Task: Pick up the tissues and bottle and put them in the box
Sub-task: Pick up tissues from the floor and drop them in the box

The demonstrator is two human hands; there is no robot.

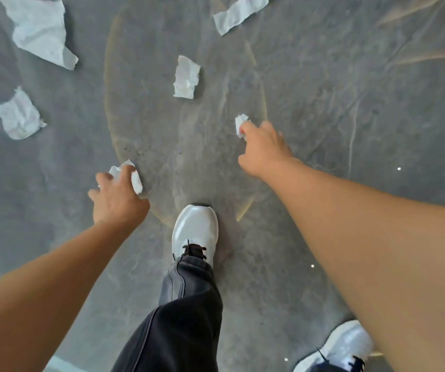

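Observation:
My left hand [118, 196] reaches down to the grey floor and is closed around a crumpled white tissue [135, 181]. My right hand [263, 146] grips another small crumpled tissue [240, 122] that sticks out past the fingertips. Several more white tissues lie loose on the floor ahead: one in the middle [186, 77], one at the left [20, 115], a large one at the far left [40, 30] and a strip at the top [238, 12]. No bottle or box is in view.
My own feet in white trainers stand on the floor, one at the centre [196, 232] and one at the bottom right [344, 347], with a dark trouser leg [184, 312] between my arms. The floor is grey with tan streaks.

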